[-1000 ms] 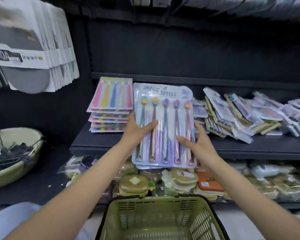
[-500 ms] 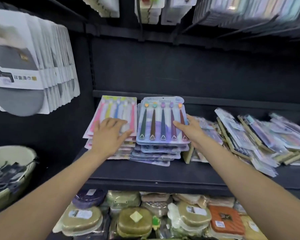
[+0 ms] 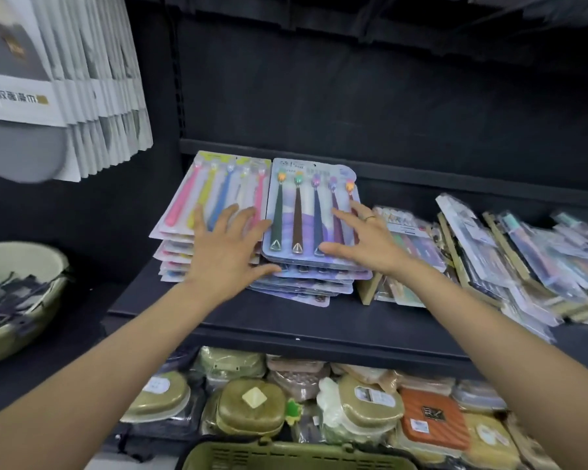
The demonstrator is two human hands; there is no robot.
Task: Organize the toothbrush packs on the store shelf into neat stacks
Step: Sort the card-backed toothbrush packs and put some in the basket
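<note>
Nearest the person, below both forearms, a green basket (image 3: 296, 456) shows its rim, and behind it a lower shelf holds wrapped soap-dish-like containers (image 3: 252, 407).

Above these, on the dark shelf (image 3: 286, 320), both hands work flat. The left hand (image 3: 226, 254) lies with its fingers spread and straight, palm down, across the seam between two piles: its fingertips rest on the pastel toothbrush stack (image 3: 197, 212), while its thumb side touches the front edge of the purple toothbrush stack (image 3: 306, 212). The right hand (image 3: 364, 242), also spread and holding nothing, presses on the right part of that purple stack's top pack, the thumb near the handle ends and a ringed finger reaching toward the brush heads.

Under the right palm, the lower purple packs fan forward and to the right, so the pile is not yet square. To do this step well, I judge the flat palms should hold the top pack down while the heels of the hands nudge the protruding lower packs back until their front edges line up. Light, even pressure seems best; the blister packs look slippery and could skate sideways.

Just right of the right wrist, a loose heap of mixed packs (image 3: 489, 252) leans and overlaps, still unsorted.

Farther off to the left hang white packaged goods (image 3: 82, 79), with a green bowl (image 3: 17, 300) of dark items below them.
</note>
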